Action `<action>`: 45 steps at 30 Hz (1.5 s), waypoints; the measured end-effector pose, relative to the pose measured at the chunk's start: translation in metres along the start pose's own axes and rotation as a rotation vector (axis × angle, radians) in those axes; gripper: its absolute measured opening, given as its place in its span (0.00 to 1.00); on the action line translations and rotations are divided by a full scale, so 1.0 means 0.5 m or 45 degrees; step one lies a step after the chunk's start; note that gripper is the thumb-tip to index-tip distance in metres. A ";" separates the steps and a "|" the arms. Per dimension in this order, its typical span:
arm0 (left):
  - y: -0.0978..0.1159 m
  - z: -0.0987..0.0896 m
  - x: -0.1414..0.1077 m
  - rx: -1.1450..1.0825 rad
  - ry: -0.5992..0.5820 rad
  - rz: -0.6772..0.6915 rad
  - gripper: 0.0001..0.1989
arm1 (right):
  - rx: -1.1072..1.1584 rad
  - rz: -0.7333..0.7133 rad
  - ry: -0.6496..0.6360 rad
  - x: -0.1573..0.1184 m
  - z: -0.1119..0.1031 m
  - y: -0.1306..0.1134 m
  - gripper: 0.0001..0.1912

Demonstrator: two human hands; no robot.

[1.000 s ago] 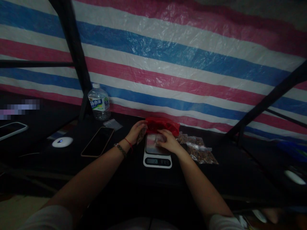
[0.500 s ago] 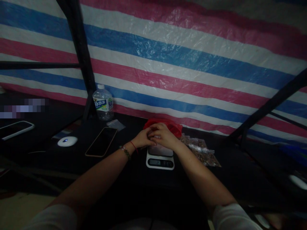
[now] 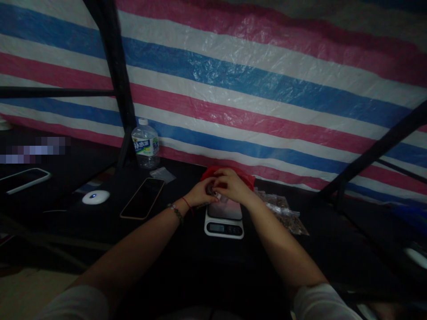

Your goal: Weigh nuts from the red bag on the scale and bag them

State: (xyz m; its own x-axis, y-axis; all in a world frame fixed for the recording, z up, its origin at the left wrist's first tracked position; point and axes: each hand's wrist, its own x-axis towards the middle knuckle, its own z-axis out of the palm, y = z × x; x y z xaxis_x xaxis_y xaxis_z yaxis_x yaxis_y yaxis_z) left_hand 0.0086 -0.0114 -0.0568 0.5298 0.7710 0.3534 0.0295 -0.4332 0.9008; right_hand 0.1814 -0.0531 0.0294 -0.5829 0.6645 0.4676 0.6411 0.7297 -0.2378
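Over the plate of a white kitchen scale (image 3: 224, 228), my left hand (image 3: 201, 193) is closed around what looks like a small clear bag (image 3: 218, 196) with something dark at its top. Bent fingers of my right hand (image 3: 230, 184) meet the left at that bag, pinched together; what they grip is too dim to tell. Right behind both hands lies a red plastic bag (image 3: 246, 177), partly covered by them. Several clear zip bags (image 3: 290, 220) with brown bits inside lie to the right of the scale, beside my right forearm.
A phone (image 3: 143, 198) lies left of my hands, near a small empty-looking bag (image 3: 163, 174) and a clear plastic bottle (image 3: 146, 144). Farther left are a white oval device (image 3: 96, 197) and another phone (image 3: 26, 179). Black frame bars (image 3: 118, 75) stand before a striped sheet (image 3: 233, 80).
My hands have parted slightly at the fingers, showing the dark and clear thing between them. The digits on the scale's display no longer show clearly. The view has shifted a little.
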 end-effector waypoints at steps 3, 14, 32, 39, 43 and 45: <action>-0.004 -0.006 0.001 0.060 0.054 0.032 0.40 | -0.080 0.244 0.183 -0.015 -0.011 0.041 0.03; 0.022 0.016 -0.006 0.261 0.400 0.211 0.44 | 0.462 0.417 0.122 -0.046 0.035 -0.023 0.07; -0.018 0.015 0.000 -0.216 0.055 0.322 0.43 | 0.073 0.108 0.329 -0.069 -0.054 0.004 0.07; -0.001 0.032 -0.006 -0.088 -0.011 0.221 0.37 | 0.226 0.095 0.420 -0.081 -0.004 0.007 0.06; 0.011 0.033 -0.008 -0.097 0.034 0.187 0.28 | 0.300 0.097 0.488 -0.093 0.023 0.001 0.06; 0.017 0.033 -0.008 -0.110 0.033 0.167 0.27 | 0.362 0.158 0.541 -0.100 0.036 0.002 0.06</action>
State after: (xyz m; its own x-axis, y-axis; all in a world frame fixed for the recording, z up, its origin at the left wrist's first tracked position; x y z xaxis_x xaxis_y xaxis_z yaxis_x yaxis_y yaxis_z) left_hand 0.0208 -0.0261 -0.0547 0.5025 0.7225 0.4748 -0.1124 -0.4899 0.8645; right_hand 0.2019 -0.0828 -0.0097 -0.2197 0.6676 0.7114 0.4973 0.7040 -0.5071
